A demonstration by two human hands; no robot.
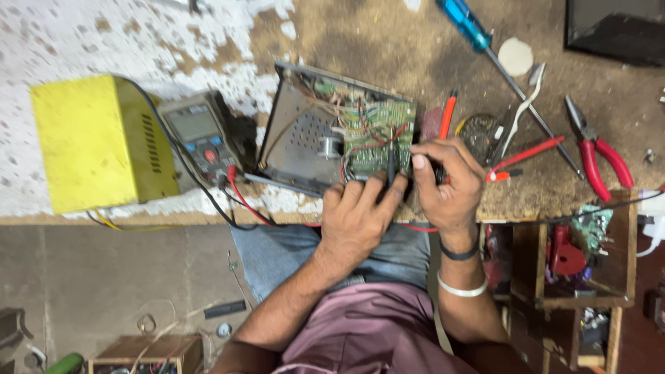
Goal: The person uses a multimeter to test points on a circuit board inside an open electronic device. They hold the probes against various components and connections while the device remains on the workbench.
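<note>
A green circuit board (377,128) with coloured wires sits inside an opened metal case (294,138) on the workbench. My left hand (357,211) rests at the board's near edge and pinches a thin black test probe (391,161) whose tip touches the board. My right hand (447,180) is closed around a second probe, mostly hidden, at the board's right corner. Red and black leads (239,201) run from the hands to a grey multimeter (201,135) left of the case.
A yellow metal box (97,142) stands at the left. A blue-handled screwdriver (467,24), red-handled pliers (596,156), a red pen-like tool (449,111) and a red probe (523,156) lie to the right. Shelves with parts (578,256) are below right.
</note>
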